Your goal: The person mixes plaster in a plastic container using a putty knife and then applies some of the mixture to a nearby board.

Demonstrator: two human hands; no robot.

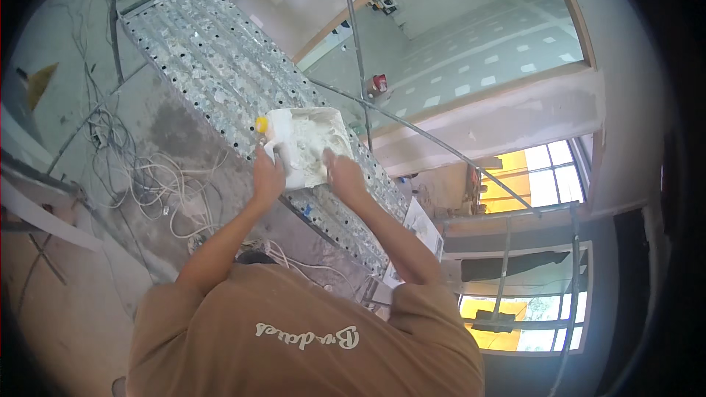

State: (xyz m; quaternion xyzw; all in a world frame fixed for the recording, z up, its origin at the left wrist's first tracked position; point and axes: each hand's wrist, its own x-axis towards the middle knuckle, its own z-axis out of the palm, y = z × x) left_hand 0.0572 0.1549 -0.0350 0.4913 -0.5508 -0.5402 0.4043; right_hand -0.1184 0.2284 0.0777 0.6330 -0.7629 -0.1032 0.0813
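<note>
In front of me is a white plastic jerrycan (281, 138) with one side cut away and a yellow cap (261, 124). It lies over the metal scaffold plank, its cut side facing up. Pasty white compound (314, 146) coats the inside. My left hand (268, 176) grips the can at its handle, on the left. At the can's right part, my right hand (345, 176) is bent over the compound with its fingers curled. Whether those fingers hold a tool is hidden by the hand and blur.
The perforated scaffold plank (215, 60), splattered with dried compound, runs diagonally below. Scaffold tubes (419, 129) cross on the right. Tangled white cables (165, 187) lie on the floor at left. A red bucket (378, 84) stands beyond the tubes, near patched plasterboard (491, 60).
</note>
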